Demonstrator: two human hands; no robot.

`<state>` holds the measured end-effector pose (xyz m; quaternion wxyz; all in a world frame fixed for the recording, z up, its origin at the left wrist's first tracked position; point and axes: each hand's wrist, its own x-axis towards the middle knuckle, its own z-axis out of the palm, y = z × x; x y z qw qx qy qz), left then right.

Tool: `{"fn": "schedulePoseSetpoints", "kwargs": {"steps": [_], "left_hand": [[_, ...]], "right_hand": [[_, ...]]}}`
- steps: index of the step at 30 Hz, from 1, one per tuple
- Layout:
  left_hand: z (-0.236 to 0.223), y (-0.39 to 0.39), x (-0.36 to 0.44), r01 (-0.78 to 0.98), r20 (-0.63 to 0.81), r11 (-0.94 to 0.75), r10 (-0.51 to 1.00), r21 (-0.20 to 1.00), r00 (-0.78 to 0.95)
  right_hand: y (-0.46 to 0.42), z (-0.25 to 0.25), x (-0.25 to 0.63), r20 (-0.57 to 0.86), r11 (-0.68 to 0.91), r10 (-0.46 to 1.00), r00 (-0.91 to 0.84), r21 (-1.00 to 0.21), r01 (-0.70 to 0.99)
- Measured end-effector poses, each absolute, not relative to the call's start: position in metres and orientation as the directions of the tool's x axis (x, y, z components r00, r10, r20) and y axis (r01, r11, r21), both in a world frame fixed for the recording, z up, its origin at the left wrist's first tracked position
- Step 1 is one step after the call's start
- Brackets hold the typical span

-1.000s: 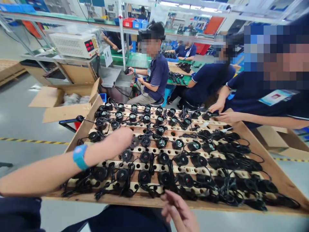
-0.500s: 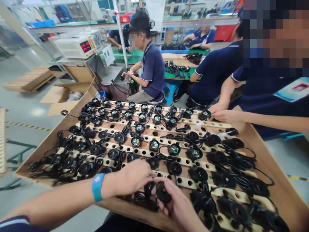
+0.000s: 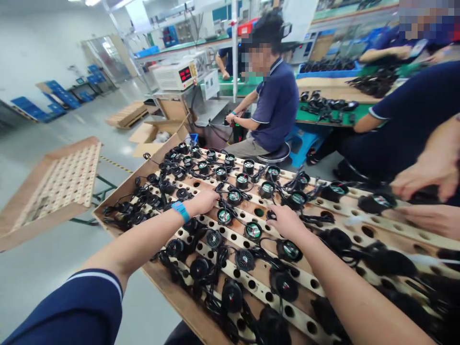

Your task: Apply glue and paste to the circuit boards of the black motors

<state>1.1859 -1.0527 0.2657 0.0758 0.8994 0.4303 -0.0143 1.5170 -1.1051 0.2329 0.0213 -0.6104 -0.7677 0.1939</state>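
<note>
My left hand (image 3: 205, 201), with a blue wristband, reaches over the middle of a wooden tray. Its fingers are curled together beside a round black housing with a green circuit board (image 3: 234, 196); a black cable runs close to the fingertips, and what they hold is hidden. My right hand (image 3: 285, 221) is closed, with a piece of black cable (image 3: 271, 215) at its fingertips, over a bare hole in the tray. Between and below my hands sit more open housings (image 3: 253, 231) and black grille-faced units (image 3: 245, 259) with coiled cables.
The large tray (image 3: 172, 297) has pale strips with rows of holes. At the right, a co-worker's hands (image 3: 427, 175) hold a dark part over it. Another tray (image 3: 64, 179) stands at the left. A seated person (image 3: 275, 105) works beyond, near a cardboard box (image 3: 158, 136).
Both my hands have moved from the tray's near edge forward to its middle, and apart. The black round part no longer shows in my right hand. The view has swung left.
</note>
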Motion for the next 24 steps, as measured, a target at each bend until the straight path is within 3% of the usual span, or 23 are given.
{"fn": "schedulePoseSetpoints", "kwargs": {"steps": [4,9,18,24], "left_hand": [[0.260,-1.048,1.185,0.758,-0.104,-0.639,0.751,0.135,0.652],[0.255,-1.045,1.184,0.670,-0.115,-0.710,0.663,0.217,0.740],[0.261,-1.045,1.178,0.484,-0.070,-0.825,0.486,0.293,0.871],[0.268,-1.048,1.175,0.457,-0.083,-0.832,0.456,0.315,0.886]], "right_hand": [[-1.095,0.216,1.509,-0.235,0.257,0.919,-0.316,-0.251,0.933],[-1.098,0.214,1.509,-0.252,0.227,0.933,-0.256,-0.137,0.964],[-1.096,0.204,1.523,-0.278,-0.049,0.960,0.020,-0.098,0.994],[-1.103,0.198,1.523,-0.181,-0.079,0.981,0.066,-0.070,0.994]]}}
